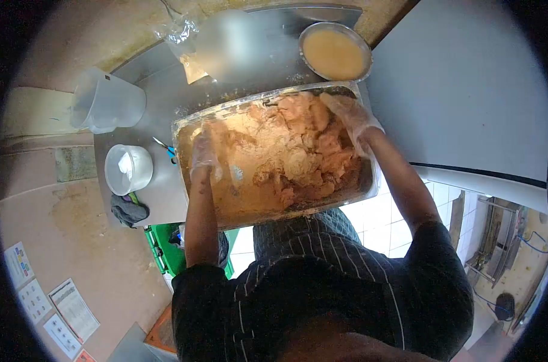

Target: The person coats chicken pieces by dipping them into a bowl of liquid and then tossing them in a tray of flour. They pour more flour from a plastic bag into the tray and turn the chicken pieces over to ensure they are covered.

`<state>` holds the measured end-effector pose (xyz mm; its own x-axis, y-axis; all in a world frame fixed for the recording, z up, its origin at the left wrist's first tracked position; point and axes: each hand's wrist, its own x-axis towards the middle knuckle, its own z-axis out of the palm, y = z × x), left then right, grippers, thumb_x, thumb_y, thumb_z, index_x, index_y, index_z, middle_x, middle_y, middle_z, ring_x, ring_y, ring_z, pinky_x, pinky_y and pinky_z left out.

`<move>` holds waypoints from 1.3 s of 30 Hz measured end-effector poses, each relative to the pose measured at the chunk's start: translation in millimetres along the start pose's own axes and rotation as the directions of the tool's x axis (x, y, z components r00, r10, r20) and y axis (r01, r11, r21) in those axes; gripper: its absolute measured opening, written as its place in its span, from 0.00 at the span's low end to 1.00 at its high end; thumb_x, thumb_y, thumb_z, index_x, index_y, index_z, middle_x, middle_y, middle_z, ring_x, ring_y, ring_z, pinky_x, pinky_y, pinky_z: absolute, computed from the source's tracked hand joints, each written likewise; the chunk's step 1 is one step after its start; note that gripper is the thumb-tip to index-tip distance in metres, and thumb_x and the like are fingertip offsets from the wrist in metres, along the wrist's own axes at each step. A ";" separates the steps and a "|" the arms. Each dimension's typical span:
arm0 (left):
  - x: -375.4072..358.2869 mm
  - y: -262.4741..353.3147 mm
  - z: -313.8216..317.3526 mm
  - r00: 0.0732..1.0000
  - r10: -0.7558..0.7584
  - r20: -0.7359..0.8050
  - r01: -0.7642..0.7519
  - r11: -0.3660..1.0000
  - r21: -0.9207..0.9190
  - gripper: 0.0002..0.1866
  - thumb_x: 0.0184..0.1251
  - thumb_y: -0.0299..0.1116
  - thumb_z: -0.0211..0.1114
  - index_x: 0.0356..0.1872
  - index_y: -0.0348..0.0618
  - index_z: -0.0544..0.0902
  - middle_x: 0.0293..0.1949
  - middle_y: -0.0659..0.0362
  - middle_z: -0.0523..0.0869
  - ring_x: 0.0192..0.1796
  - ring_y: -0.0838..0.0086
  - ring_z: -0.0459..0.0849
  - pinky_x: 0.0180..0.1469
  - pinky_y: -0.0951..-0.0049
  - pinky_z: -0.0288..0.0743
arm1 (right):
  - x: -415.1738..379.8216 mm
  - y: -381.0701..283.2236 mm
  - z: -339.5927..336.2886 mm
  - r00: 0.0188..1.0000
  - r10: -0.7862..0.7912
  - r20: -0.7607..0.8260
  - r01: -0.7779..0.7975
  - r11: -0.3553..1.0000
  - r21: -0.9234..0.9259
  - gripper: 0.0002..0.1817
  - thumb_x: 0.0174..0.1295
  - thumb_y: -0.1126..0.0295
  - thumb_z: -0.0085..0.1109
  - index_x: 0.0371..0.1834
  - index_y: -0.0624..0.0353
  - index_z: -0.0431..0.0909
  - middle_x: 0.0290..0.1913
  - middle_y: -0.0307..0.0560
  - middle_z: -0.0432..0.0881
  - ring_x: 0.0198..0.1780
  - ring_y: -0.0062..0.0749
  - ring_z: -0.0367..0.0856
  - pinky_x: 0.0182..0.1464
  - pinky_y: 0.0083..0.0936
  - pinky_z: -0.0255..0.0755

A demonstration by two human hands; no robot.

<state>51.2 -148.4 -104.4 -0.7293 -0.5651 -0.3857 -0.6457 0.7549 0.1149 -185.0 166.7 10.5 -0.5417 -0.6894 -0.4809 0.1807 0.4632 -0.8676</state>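
Observation:
A large metal tray (176, 142) holds pieces of raw meat (319, 139), probably chicken, heaped toward the right and partly dusted with a tan, flour-like powder (244, 187). My left hand (204, 155), in a clear plastic glove, is down at the tray's left end in the powder. Its fingers are blurred and partly covered. At the far right corner my right hand (349, 114), gloved the same way, lies against the edge of the meat with its fingers stretched out.
A metal bowl of cloudy tan liquid (335, 55) stands behind the tray. To the left are a clear plastic jug (114, 102), a white tub (129, 169), blue-handled scissors (167, 149) and a dark cloth (129, 210). A green bin (165, 247) sits below the counter.

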 end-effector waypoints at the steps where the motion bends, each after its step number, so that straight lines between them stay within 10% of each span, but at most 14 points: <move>1: 4.1 -6.8 3.6 1.000 0.003 -0.015 -0.003 1.000 -0.027 0.22 0.72 0.39 0.59 0.63 0.44 0.75 0.54 0.53 0.83 0.54 0.63 0.82 0.59 0.66 0.80 | 3.4 -8.5 -1.6 0.994 0.095 -0.047 -0.087 0.985 0.150 0.37 0.70 0.41 0.50 0.71 0.59 0.68 0.67 0.53 0.73 0.66 0.33 0.72 0.70 0.29 0.60; 5: 20.8 -0.9 19.9 0.983 0.134 -0.122 -0.144 0.987 -0.077 0.22 0.71 0.39 0.59 0.64 0.45 0.74 0.55 0.53 0.82 0.55 0.63 0.81 0.60 0.66 0.78 | 66.0 23.8 7.1 0.931 0.361 0.052 -0.364 0.909 0.202 0.45 0.67 0.38 0.51 0.77 0.59 0.55 0.77 0.53 0.58 0.77 0.40 0.56 0.75 0.35 0.53; 9: 30.8 23.0 29.1 0.926 0.272 -0.262 -0.281 0.960 0.005 0.23 0.71 0.39 0.60 0.64 0.45 0.74 0.57 0.53 0.81 0.57 0.63 0.80 0.62 0.66 0.77 | 69.5 2.6 14.2 0.896 0.171 0.409 -0.304 0.908 0.288 0.50 0.64 0.34 0.51 0.79 0.57 0.49 0.79 0.54 0.51 0.80 0.45 0.47 0.78 0.38 0.47; 19: 16.3 -17.3 -7.8 0.552 0.646 -0.527 -0.368 0.756 0.542 0.25 0.69 0.37 0.61 0.66 0.45 0.73 0.60 0.53 0.79 0.61 0.63 0.77 0.65 0.65 0.73 | 27.3 -41.5 65.7 0.748 0.059 0.662 -0.169 0.980 0.104 0.49 0.65 0.33 0.48 0.79 0.56 0.49 0.79 0.55 0.51 0.80 0.46 0.46 0.79 0.38 0.45; 25: -10.4 -69.1 -2.0 0.766 0.613 -0.197 -0.294 0.605 0.740 0.40 0.69 0.38 0.58 0.78 0.46 0.48 0.76 0.50 0.59 0.68 0.61 0.74 0.70 0.61 0.67 | -37.1 -46.5 69.5 0.864 -0.078 0.498 0.095 0.995 -0.009 0.48 0.66 0.33 0.46 0.79 0.55 0.49 0.79 0.55 0.50 0.80 0.47 0.46 0.79 0.38 0.44; 27: -30.6 -48.2 -5.4 0.995 0.099 -0.029 -0.094 0.985 0.148 0.38 0.70 0.41 0.55 0.78 0.48 0.51 0.75 0.51 0.59 0.64 0.60 0.77 0.73 0.58 0.60 | -60.5 -51.3 48.6 0.942 -0.084 0.325 0.227 0.873 -0.431 0.44 0.69 0.39 0.46 0.79 0.54 0.47 0.79 0.56 0.50 0.80 0.48 0.46 0.80 0.38 0.42; 28: -8.0 -67.4 34.8 0.971 -0.140 0.196 0.191 0.943 -0.273 0.35 0.72 0.40 0.53 0.78 0.48 0.53 0.74 0.50 0.63 0.62 0.60 0.78 0.72 0.59 0.63 | -73.7 -49.3 31.2 0.971 -0.088 0.223 0.224 0.666 -0.712 0.39 0.73 0.45 0.45 0.80 0.53 0.46 0.79 0.56 0.49 0.80 0.48 0.46 0.80 0.38 0.41; 31: -23.7 -67.3 53.0 0.936 -0.144 0.322 0.272 0.876 -0.399 0.28 0.74 0.43 0.52 0.69 0.41 0.62 0.64 0.51 0.70 0.54 0.61 0.79 0.62 0.62 0.70 | -89.3 26.0 11.1 0.988 0.117 -0.104 -0.155 0.637 -0.755 0.43 0.67 0.70 0.56 0.80 0.46 0.39 0.80 0.52 0.48 0.79 0.45 0.51 0.79 0.39 0.50; 35: -46.9 -70.1 89.7 0.851 -0.131 0.509 0.431 0.728 -0.533 0.26 0.77 0.47 0.51 0.57 0.30 0.75 0.48 0.52 0.82 0.41 0.64 0.81 0.47 0.66 0.79 | -82.7 27.3 40.3 0.955 0.197 -0.221 -0.291 0.484 -0.825 0.46 0.65 0.71 0.58 0.81 0.47 0.38 0.79 0.52 0.53 0.78 0.42 0.55 0.79 0.36 0.51; 36: -45.3 -79.8 114.2 0.988 0.145 0.046 -0.124 0.943 -0.310 0.23 0.78 0.45 0.50 0.55 0.32 0.78 0.46 0.54 0.83 0.40 0.64 0.82 0.46 0.65 0.79 | -64.3 47.3 29.2 0.969 0.214 -0.123 -0.189 0.320 -0.929 0.39 0.68 0.73 0.54 0.79 0.48 0.45 0.77 0.56 0.55 0.76 0.44 0.58 0.74 0.37 0.58; 37: -43.7 -87.7 129.8 0.787 0.548 -0.282 -0.520 0.836 0.174 0.21 0.79 0.44 0.49 0.52 0.35 0.80 0.43 0.55 0.83 0.40 0.64 0.82 0.45 0.65 0.79 | -53.7 57.2 24.4 0.969 0.244 -0.024 -0.062 0.146 -0.987 0.34 0.71 0.76 0.50 0.78 0.50 0.51 0.76 0.60 0.57 0.74 0.45 0.62 0.70 0.37 0.65; 38: -37.3 -78.0 127.2 0.753 0.576 -0.319 -0.568 0.813 0.127 0.21 0.79 0.44 0.49 0.53 0.35 0.80 0.43 0.55 0.83 0.41 0.64 0.82 0.45 0.65 0.79 | -61.2 45.3 26.6 0.987 0.159 0.021 -0.083 0.617 -0.782 0.32 0.73 0.70 0.50 0.78 0.48 0.53 0.74 0.59 0.61 0.72 0.41 0.66 0.67 0.35 0.68; 39: -32.7 -60.8 120.6 0.879 0.437 -0.192 -0.473 0.853 -0.221 0.21 0.79 0.43 0.49 0.53 0.35 0.79 0.44 0.55 0.83 0.41 0.64 0.82 0.46 0.65 0.79 | -58.6 44.4 28.5 0.988 0.156 0.023 -0.079 0.619 -0.782 0.32 0.73 0.70 0.50 0.78 0.48 0.53 0.74 0.59 0.61 0.72 0.41 0.66 0.67 0.35 0.68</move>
<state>141.5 -135.6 -209.2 -0.9665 -0.2308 -0.1126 -0.2562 0.8375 0.4827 -121.8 211.8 -3.4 -0.4877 -0.6216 -0.6129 -0.4871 0.7764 -0.3999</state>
